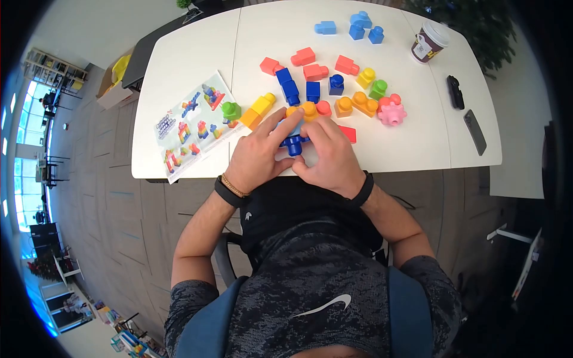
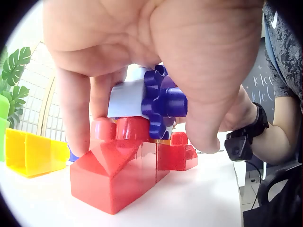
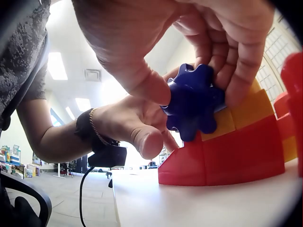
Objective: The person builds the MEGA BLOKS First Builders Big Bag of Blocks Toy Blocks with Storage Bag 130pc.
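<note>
My right hand (image 1: 331, 158) pinches a dark blue gear-shaped piece (image 3: 194, 104) between thumb and fingers. The gear has a round peg toward my body and sits against a light blue block (image 2: 127, 99). Below lies a low build of red blocks (image 2: 113, 175), with an orange block (image 3: 251, 111) on top. Arched over the build, my left hand (image 1: 253, 155) has its fingers extended along the far side. Its thumb (image 3: 149, 142) stands apart from the gear. In the head view, both hands hide much of the build.
Loose red, blue, yellow, orange and green blocks lie beyond the hands, near a pink gear (image 1: 392, 113). A picture sheet (image 1: 194, 128) is on the left. Light blue blocks (image 1: 325, 27), a paper cup (image 1: 428, 43) and a phone (image 1: 475, 132) are farther off.
</note>
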The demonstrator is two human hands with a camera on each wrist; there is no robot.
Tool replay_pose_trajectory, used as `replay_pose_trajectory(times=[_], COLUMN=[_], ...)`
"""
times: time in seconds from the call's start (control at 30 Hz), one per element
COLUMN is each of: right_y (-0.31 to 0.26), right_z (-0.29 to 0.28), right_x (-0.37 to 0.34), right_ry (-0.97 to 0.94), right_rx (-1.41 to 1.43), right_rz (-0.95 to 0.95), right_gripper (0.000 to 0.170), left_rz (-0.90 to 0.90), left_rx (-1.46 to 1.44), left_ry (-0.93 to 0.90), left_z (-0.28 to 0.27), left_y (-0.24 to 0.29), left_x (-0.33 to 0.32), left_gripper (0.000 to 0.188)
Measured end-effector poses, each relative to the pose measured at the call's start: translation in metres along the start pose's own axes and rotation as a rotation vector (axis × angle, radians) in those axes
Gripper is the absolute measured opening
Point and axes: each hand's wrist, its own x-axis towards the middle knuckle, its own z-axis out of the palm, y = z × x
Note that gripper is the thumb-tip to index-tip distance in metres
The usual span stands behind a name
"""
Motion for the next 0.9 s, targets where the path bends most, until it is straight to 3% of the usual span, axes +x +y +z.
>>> replay_pose_trajectory(times=[0.6,0.67,0.73,0.77,0.8,0.83,0.9], right_y=[0.004,0.006,0.009,0.016,0.035,0.038,0.11], right_z=[-0.002,-0.011,-0.034,-0.061,-0.088,-0.127,-0.204], right_x=[0.002,-0.001,0.004,0.004,0.009,0.014,0.019], right_ry=[-0.027,-0.04,-0.041,-0.037,0.129,0.249,0.513], right_rx=[-0.013,-0.023,-0.047,-0.056,-0.031,-0.099,-0.585], right_rz=[-0.042,-0.034,-0.157,-0.096,-0.098,0.133,0.108], right_gripper=[0.039,0.04,0.044,0.048,0.044,0.039,0.038], left_rz=[-0.032,-0.009,0.038,0.045,0.048,0.02,0.063], left_rx=[0.021,0.013,-0.017,-0.008,-0.001,-0.018,0.002], left_ry=[-0.022,0.001,0.02,0.02,0.012,-0.04,-0.011], left_z=[0.006,0.006,0.009,0.007,0.004,-0.003,-0.009], left_y=[0.002,-0.004,-0.009,-0.008,-0.006,-0.002,0.002], left_x=[0.0,0.0,0.005,0.007,0.005,0.005,0.003], left_gripper=[0.085,0.086,0.087,0.09,0.092,0.1,0.113])
